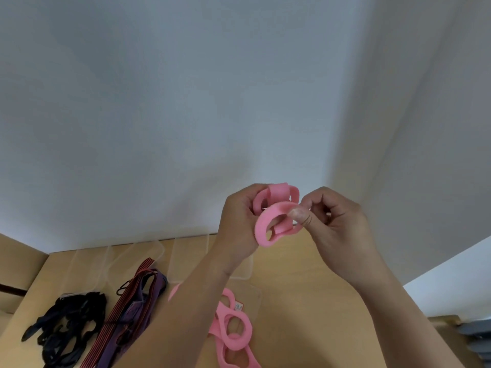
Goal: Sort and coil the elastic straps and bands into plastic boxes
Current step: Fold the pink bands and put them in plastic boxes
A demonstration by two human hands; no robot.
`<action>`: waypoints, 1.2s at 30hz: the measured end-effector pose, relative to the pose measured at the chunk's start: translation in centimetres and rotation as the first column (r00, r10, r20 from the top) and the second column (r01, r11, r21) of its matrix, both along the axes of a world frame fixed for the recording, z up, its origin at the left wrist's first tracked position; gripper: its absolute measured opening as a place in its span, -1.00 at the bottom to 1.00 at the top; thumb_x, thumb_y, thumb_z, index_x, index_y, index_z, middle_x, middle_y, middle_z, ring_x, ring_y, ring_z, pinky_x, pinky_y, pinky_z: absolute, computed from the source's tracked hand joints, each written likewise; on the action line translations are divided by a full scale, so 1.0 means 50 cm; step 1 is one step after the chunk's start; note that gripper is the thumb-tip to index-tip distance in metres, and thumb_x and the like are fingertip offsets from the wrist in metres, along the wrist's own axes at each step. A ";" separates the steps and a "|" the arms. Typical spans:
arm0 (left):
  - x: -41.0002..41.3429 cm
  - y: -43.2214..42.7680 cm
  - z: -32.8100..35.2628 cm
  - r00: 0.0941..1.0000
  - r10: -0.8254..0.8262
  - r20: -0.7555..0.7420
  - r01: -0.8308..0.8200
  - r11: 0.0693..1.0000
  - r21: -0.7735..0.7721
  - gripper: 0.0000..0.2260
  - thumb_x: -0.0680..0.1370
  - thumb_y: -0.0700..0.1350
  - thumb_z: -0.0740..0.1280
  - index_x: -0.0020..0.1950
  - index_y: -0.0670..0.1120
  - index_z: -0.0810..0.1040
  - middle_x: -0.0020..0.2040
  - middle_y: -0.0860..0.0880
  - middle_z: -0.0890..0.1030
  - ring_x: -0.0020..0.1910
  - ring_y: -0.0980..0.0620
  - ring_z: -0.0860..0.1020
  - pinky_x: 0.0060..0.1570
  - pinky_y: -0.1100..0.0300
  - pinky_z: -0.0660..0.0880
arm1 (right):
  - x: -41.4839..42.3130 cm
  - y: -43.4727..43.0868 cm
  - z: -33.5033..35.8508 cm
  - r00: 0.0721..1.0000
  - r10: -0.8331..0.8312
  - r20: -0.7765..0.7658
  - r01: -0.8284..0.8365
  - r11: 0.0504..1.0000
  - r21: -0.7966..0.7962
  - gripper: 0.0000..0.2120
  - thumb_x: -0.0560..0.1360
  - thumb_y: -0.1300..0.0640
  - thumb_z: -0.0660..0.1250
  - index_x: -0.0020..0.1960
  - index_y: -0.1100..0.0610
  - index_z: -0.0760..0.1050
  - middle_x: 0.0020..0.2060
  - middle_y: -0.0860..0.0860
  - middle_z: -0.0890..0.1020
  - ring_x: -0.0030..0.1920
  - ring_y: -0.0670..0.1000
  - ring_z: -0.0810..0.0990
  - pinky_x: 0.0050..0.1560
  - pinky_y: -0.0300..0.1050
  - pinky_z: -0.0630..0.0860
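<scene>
A pink elastic band (268, 221) is held up in front of the wall, folded into loops. My left hand (239, 221) grips its left side; my right hand (334, 221) pinches its right edge between thumb and fingers. On the wooden table (305, 301) below lie more pink looped bands (233, 330), a red-and-black striped strap (127, 301) beside purple bands (151, 296), and a heap of black bands (66, 325). Several clear plastic boxes (138, 256) stand at the back of the table; one clear box (252, 298) holds the pink bands.
A pale wall (186, 102) rises straight behind the table. A brown panel (16, 264) stands at the left edge. Grey objects (475, 333) show at the far right, beyond the table's corner.
</scene>
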State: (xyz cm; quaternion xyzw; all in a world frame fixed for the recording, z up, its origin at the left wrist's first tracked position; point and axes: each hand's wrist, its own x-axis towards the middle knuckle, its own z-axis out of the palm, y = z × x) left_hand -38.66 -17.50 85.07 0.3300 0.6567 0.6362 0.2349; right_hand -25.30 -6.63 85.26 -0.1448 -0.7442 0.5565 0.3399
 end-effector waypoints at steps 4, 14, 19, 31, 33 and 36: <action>0.007 -0.009 -0.026 0.997 -0.066 -0.051 0.062 0.996 -0.068 -0.84 0.49 -0.30 0.46 -0.08 -0.05 0.73 -0.21 -0.08 0.71 -0.19 -0.22 0.67 -0.19 -0.28 0.65 | -0.009 -0.002 -0.004 0.983 -0.161 0.087 0.143 0.971 0.191 -0.81 0.56 -0.15 0.33 -0.16 -0.11 0.44 -0.01 -0.15 0.49 -0.11 -0.12 0.53 -0.17 -0.41 0.42; 0.008 -0.020 -0.039 0.983 -0.120 -0.137 0.105 0.988 -0.114 -0.86 0.42 -0.36 0.55 -0.12 -0.14 0.72 -0.23 0.02 0.71 -0.20 -0.01 0.68 -0.12 -0.01 0.65 | -0.023 -0.011 -0.023 0.926 -0.250 0.282 0.225 0.967 0.118 -0.70 0.62 -0.07 0.25 -0.12 0.16 0.45 -0.18 0.03 0.56 -0.17 0.00 0.52 -0.20 -0.18 0.43; 0.001 -0.033 -0.036 0.969 -0.142 -0.201 0.128 0.988 -0.084 -0.88 0.42 -0.37 0.52 -0.07 -0.24 0.71 -0.15 -0.01 0.73 -0.11 0.01 0.69 -0.05 0.11 0.62 | -0.021 0.007 -0.030 0.899 -0.148 0.412 0.169 0.985 -0.015 -0.69 0.63 -0.07 0.26 -0.16 0.12 0.46 -0.33 -0.01 0.60 -0.34 -0.05 0.52 -0.33 -0.23 0.43; 0.019 -0.041 -0.054 0.984 -0.153 0.092 0.151 0.988 0.028 -0.88 0.37 -0.06 0.49 -0.16 0.14 0.76 -0.22 0.05 0.72 -0.19 0.09 0.67 -0.08 0.12 0.62 | -0.006 0.032 -0.029 0.944 0.309 0.117 -0.158 0.734 -0.660 -0.88 0.64 0.18 0.27 -0.03 0.23 0.49 -0.25 0.16 0.67 -0.29 0.03 0.65 -0.23 -0.16 0.61; 0.020 -0.038 -0.061 0.971 -0.175 0.165 0.176 0.984 0.005 -0.79 0.46 -0.19 0.40 -0.22 0.10 0.74 -0.25 0.06 0.70 -0.21 0.10 0.67 -0.09 0.20 0.59 | -0.006 0.027 -0.028 0.940 0.315 0.133 -0.167 0.762 -0.625 -0.91 0.64 0.20 0.27 -0.02 0.21 0.46 -0.22 0.19 0.66 -0.28 0.06 0.64 -0.23 -0.10 0.61; 0.018 -0.039 -0.061 0.961 -0.180 0.210 0.176 0.984 0.041 -0.77 0.46 -0.21 0.39 -0.18 0.11 0.75 -0.21 0.06 0.72 -0.18 0.08 0.69 -0.09 0.15 0.61 | -0.009 0.022 -0.025 0.930 0.339 0.141 -0.196 0.783 -0.590 -0.87 0.66 0.20 0.25 -0.07 0.18 0.44 -0.22 0.17 0.65 -0.27 0.07 0.61 -0.22 -0.03 0.61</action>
